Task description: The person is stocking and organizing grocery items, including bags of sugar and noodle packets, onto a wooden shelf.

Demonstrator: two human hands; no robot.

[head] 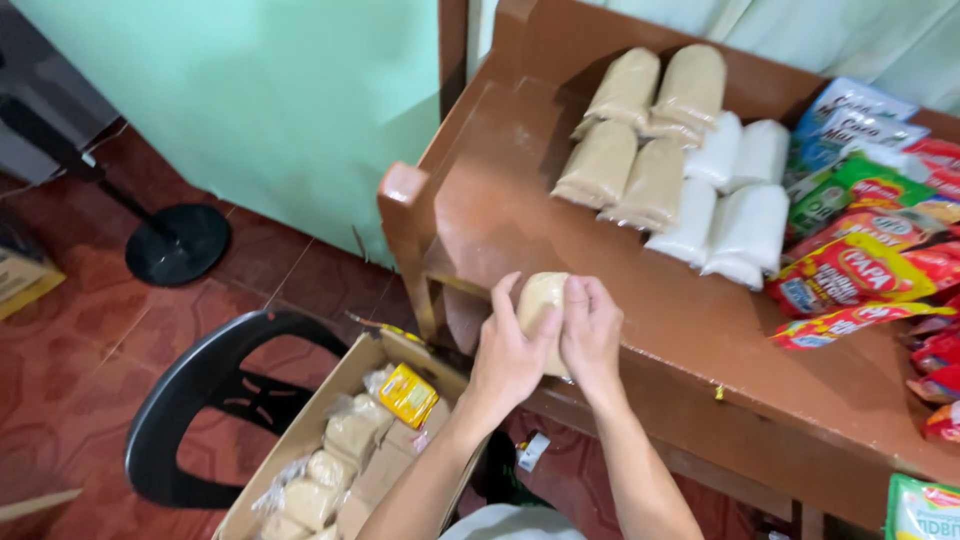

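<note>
On the floor at the left stands a black chair (190,400), and beside it an open cardboard box (330,420) holding tan bags and a yellow packet (408,393). Over the brown table's (500,210) front edge, the left hand (508,350) and right hand (592,335) both close around one tan bag (538,300). Farther right lie rows of brown bags (640,130), white bags (735,200) and colourful packets (870,250).
</note>
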